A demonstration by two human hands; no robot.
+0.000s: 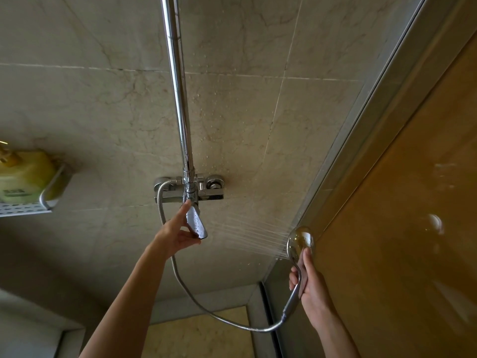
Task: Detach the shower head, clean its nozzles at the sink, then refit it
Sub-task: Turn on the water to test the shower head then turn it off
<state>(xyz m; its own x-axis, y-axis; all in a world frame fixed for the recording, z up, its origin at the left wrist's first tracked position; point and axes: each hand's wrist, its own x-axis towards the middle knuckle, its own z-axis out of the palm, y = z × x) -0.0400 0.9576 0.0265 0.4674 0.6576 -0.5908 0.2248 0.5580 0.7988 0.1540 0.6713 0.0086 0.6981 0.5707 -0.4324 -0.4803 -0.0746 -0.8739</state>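
the right hand point(311, 282) reaches up at the right beside the glass door point(402, 202), fingers point(308, 262) clenched round the handle of the shower head point(300, 240), which sprays thin jets left toward the tiled wall point(103, 99). the left hand point(175, 233) stretches to the mixer lever point(196, 223), thumb and forefinger grasping it. at far left a wall rack point(46, 197) holds a yellow-green bottle point(23, 177).

Left of the mixer valve point(189, 189), the yellow bottle point(24, 177) and its shelf point(28, 208) are cut by the frame edge; label print illegible.
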